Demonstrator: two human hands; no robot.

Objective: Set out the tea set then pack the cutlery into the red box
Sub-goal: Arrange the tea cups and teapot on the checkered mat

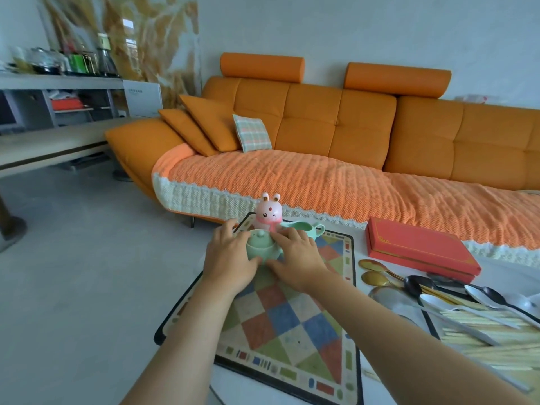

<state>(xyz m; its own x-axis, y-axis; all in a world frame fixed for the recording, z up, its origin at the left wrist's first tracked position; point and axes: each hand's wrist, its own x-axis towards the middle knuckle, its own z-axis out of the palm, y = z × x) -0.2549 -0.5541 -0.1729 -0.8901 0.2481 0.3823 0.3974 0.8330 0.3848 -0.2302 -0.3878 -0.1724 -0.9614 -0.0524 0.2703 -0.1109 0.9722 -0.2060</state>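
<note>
A mint green teapot (261,246) with a lid stands on the checkered mat (295,323). My left hand (229,258) and my right hand (298,255) cup it from either side, fingers curled round its body. Just behind it sit a mint green pitcher (306,228) and a pink rabbit figure (268,213). The red box (418,248) lies shut to the right. In front of the box lie gold, black and silver spoons (438,296) and pale chopsticks (491,337).
An orange sofa (336,127) with an orange knitted cover runs along the far side of the table. Grey floor lies to the left. A shelf unit with bottles and jars stands at the far left.
</note>
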